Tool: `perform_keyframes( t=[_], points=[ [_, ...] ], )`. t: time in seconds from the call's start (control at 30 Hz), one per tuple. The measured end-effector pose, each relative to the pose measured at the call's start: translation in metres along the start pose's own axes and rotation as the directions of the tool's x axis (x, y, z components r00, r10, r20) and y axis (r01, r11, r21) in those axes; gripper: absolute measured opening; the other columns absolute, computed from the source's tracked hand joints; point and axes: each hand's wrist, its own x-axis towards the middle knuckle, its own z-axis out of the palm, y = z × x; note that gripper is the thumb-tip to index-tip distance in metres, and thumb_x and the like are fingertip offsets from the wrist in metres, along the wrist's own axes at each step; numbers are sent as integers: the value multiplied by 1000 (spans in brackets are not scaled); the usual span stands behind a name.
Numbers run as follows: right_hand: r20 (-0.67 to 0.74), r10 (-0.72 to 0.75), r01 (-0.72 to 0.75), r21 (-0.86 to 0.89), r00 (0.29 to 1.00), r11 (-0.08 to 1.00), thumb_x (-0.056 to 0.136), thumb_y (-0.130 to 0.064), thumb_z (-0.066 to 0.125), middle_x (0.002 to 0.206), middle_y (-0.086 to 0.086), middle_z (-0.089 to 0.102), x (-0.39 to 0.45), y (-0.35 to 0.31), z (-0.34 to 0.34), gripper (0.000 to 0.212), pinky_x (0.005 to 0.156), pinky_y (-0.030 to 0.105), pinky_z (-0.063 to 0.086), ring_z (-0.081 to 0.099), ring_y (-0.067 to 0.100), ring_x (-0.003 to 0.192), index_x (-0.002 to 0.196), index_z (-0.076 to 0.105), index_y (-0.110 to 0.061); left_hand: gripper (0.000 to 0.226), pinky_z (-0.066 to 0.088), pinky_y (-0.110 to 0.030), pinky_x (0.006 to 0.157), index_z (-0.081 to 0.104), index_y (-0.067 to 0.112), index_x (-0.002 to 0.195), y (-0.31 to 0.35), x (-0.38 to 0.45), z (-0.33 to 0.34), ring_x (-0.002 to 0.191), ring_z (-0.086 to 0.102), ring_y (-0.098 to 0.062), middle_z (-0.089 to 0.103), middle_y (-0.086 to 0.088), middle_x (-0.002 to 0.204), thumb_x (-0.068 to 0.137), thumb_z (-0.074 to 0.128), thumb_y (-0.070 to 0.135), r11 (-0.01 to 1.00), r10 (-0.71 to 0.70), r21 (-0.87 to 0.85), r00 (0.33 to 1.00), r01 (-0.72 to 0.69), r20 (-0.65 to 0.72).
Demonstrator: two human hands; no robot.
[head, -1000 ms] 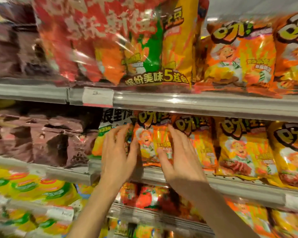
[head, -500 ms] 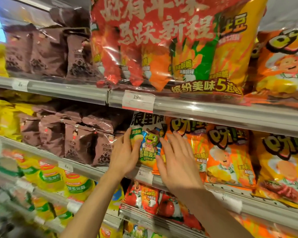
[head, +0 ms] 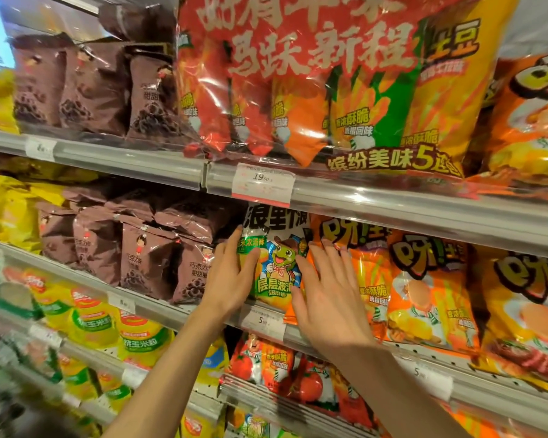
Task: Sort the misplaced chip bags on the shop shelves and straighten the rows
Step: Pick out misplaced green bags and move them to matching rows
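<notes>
The light is bright and comes from above. Glare shines on the big red pack (head: 298, 77) and shelf rails (head: 393, 207). The left edge is blurred and bent.

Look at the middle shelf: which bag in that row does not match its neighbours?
The frog bag between the left hand and right hand. It is green, white and yellow with a cartoon frog, whereas brown bags stand to its left and orange bags to its right.

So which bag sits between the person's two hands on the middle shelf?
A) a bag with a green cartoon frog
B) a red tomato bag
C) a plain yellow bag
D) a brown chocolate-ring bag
A: the frog bag stands between the left hand and right hand, beside brown bags and orange bags.
</notes>
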Motion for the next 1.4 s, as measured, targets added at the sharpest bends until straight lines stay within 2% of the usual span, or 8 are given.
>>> perform_keyframes(
  t=[0.23, 0.57, 0.7, 0.87, 1.1, 1.27, 1.33, 1.4],
  points=[
    [9, 29, -28, -25, 1000, 999, 94, -32, 54, 146, 17, 49, 2, 2, 4, 49, 121, 55, 20, 35, 35, 143, 138, 56, -9, 62, 33, -27, 94, 28, 30, 157, 8, 2, -10, 113, 46, -8, 41, 5, 125, 101, 50, 45, 999, 37, -21, 990, -40, -135],
    [-8, 29, -29, -50, 1000, 998, 94, -29, 58, 138, 17, 53, 11, 7, 15, 45, 121, 53, 17, 40, 36, 137, 134, 57, -9, 60, 36, -28, 93, 29, 35, 156, 2, -15, -21, 109, 49, -11, 42, 1, 127, 101, 51, 44, 1000, -7, -28, 981, 2, -192],
    [-11, 31, -32, -51, 999, 998, 94, -30, 60, 138, 17, 54, 12, 7, 17, 45, 120, 54, 21, 42, 37, 135, 133, 58, -9, 57, 42, -35, 103, 31, 35, 155, -2, -15, -28, 116, 53, -16, 42, -2, 130, 102, 50, 43, 998, -22, -69, 972, 6, -233],
    [3, 28, -28, -26, 1000, 999, 98, -35, 51, 142, 15, 51, 12, 7, 14, 46, 121, 53, 20, 38, 34, 140, 136, 56, -11, 54, 33, -27, 96, 33, 34, 154, 5, -17, -39, 112, 47, -9, 43, -3, 137, 103, 49, 41, 996, -34, -89, 968, 12, -250],
    [-18, 82, -77, 200, 996, 977, 100, -39, 40, 146, 13, 50, 14, -1, 8, 52, 122, 47, 20, 37, 31, 140, 141, 52, -10, 52, 32, -25, 100, 37, 32, 153, 8, -30, -50, 103, 35, 33, 48, -1, 136, 102, 52, 37, 988, 3, -149, 966, -43, -260],
    [38, 142, -143, 477, 989, 867, 104, -44, 41, 153, 3, 39, 18, -18, -14, 56, 115, 20, 13, 28, 16, 143, 151, 36, -14, 52, 38, -25, 99, 36, 37, 152, 11, -47, -55, 108, 38, 29, 48, 3, 131, 102, 51, 39, 983, -18, -179, 969, -28, -248],
    [90, 172, -192, 578, 981, 793, 101, -52, 42, 156, -1, 35, 20, -24, -19, 64, 112, 19, 14, 27, 12, 145, 154, 30, -18, 52, 38, -18, 94, 36, 39, 152, 14, -55, -56, 110, 39, 28, 49, 4, 130, 102, 51, 40, 982, -22, -189, 970, -25, -241],
    [203, 213, -295, 687, 956, 664, 96, -64, 42, 158, -5, 34, 24, -29, -21, 75, 116, 26, 23, 31, 12, 145, 156, 25, -24, 52, 37, -13, 92, 36, 41, 151, 16, -63, -57, 111, 39, 28, 47, 9, 130, 102, 52, 41, 979, -29, -202, 974, -18, -226]
  ],
)
